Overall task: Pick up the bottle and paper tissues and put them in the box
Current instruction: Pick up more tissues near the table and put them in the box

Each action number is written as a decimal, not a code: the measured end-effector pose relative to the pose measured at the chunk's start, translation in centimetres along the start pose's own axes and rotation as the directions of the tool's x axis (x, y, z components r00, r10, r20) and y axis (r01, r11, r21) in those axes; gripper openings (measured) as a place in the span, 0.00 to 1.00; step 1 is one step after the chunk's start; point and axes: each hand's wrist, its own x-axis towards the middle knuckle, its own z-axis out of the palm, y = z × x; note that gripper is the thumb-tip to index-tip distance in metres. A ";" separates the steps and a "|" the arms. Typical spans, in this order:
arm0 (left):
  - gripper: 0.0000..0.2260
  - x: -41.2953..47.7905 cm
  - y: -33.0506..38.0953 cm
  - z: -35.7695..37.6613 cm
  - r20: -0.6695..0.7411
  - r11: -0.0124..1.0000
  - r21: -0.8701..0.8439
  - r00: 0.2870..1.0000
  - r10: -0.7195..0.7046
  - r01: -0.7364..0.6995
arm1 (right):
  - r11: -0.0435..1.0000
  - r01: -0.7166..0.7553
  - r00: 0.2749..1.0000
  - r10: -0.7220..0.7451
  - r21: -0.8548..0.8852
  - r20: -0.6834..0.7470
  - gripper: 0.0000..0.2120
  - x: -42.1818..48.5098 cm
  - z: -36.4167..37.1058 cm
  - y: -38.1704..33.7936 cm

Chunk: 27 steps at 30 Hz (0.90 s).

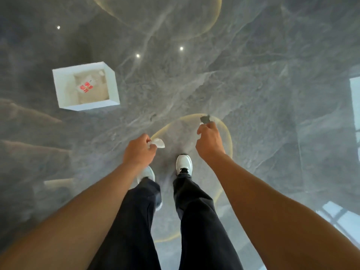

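A white open-topped box (112, 82) stands on the floor at the upper left. Inside it lies a clear bottle with a red label (88, 85). My left hand (139, 152) is in the middle of the view, shut on a crumpled white paper tissue (158, 143) that sticks out past the fingers. My right hand (209, 139) is raised to the right of it, pinching a small grey crumpled piece (205, 119) at the fingertips. Both hands are well to the right of and nearer than the box.
A glossy grey marble floor (253, 75) with ceiling-light reflections fills the view. My legs in dark trousers and white shoes (184, 164) stand below the hands. A bright window reflection (354, 102) lies at the right edge.
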 end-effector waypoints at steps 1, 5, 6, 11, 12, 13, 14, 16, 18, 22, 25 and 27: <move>0.05 0.8 -0.2 -0.5 -0.002 0.999 -0.030 1.000 -0.025 0.025 | 1.000 0.014 1.000 -0.013 -0.026 0.012 0.13 1.1 0.0 -1.1; 0.06 4.8 -2.5 -2.3 -0.021 0.992 -0.108 0.997 -0.069 0.067 | 0.982 0.093 0.996 -0.091 -0.163 0.024 0.14 5.3 1.2 -6.4; 0.07 5.9 -3.5 -2.9 -0.038 0.990 -0.120 0.996 -0.075 0.070 | 0.975 0.105 0.994 -0.103 -0.194 0.019 0.14 6.2 1.8 -7.9; 0.09 12.1 -10.5 -6.4 -0.072 0.974 -0.164 0.983 -0.171 0.157 | 0.954 0.209 0.977 -0.196 -0.213 0.080 0.15 11.4 5.6 -16.9; 0.08 13.7 -12.2 -7.3 -0.061 0.972 -0.150 0.980 -0.191 0.180 | 0.951 0.224 0.974 -0.209 -0.212 0.091 0.15 12.6 6.5 -19.0; 0.08 15.4 -13.9 -8.3 -0.051 0.973 -0.129 0.978 -0.201 0.194 | 0.948 0.235 0.971 -0.218 -0.213 0.099 0.15 13.8 7.5 -21.1; 0.09 17.1 -15.7 -9.2 -0.043 0.974 -0.106 0.978 -0.206 0.201 | 0.944 0.247 0.968 -0.228 -0.221 0.108 0.15 15.0 8.6 -23.2; 0.10 20.8 -19.3 -10.9 -0.039 0.976 -0.081 0.978 -0.205 0.201 | 0.927 0.278 0.959 -0.250 -0.251 0.136 0.15 17.4 11.2 -27.1; 0.11 24.7 -23.0 -12.3 -0.040 0.977 -0.064 0.978 -0.205 0.202 | 0.914 0.299 0.951 -0.262 -0.274 0.163 0.15 20.1 14.4 -30.7; 0.12 32.6 -29.6 -14.2 -0.058 0.969 -0.044 0.967 -0.246 0.244 | 0.915 0.330 0.934 -0.280 -0.231 0.223 0.15 26.1 22.2 -37.2; 0.10 38.5 -33.6 -14.2 -0.092 0.966 -0.031 0.962 -0.258 0.257 | 0.878 0.410 0.903 -0.351 -0.247 0.249 0.14 31.1 28.3 -40.5; 0.11 41.9 -35.9 -13.4 -0.082 0.972 -0.039 0.968 -0.236 0.234 | 0.857 0.433 0.893 -0.365 -0.278 0.264 0.17 34.2 31.9 -41.7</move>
